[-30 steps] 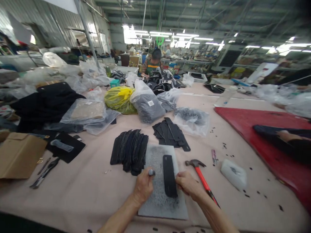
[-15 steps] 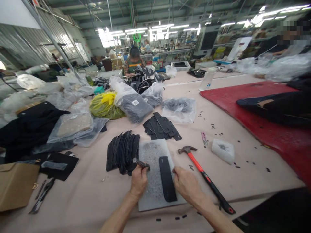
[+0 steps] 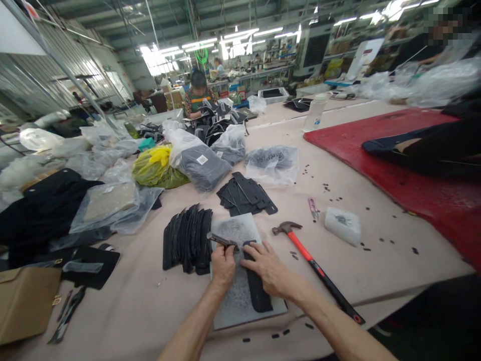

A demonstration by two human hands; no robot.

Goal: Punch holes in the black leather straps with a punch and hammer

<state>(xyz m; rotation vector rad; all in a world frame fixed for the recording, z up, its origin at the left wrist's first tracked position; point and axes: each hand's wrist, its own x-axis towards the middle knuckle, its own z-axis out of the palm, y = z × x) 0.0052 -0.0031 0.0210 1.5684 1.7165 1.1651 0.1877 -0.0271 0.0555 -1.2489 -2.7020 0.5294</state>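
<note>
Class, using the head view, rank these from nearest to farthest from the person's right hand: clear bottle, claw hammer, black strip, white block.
1. Black strip: directly under the right hand.
2. Claw hammer: just to the hand's right.
3. White block: farther right, beyond the hammer.
4. Clear bottle: far ahead, beside the red board.

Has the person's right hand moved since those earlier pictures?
Yes: against the grey board, the right hand shifted left, from the right edge of the black strip onto it.

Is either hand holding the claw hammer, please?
No, the claw hammer lies on the table, apart from the left hand and right hand.
</note>
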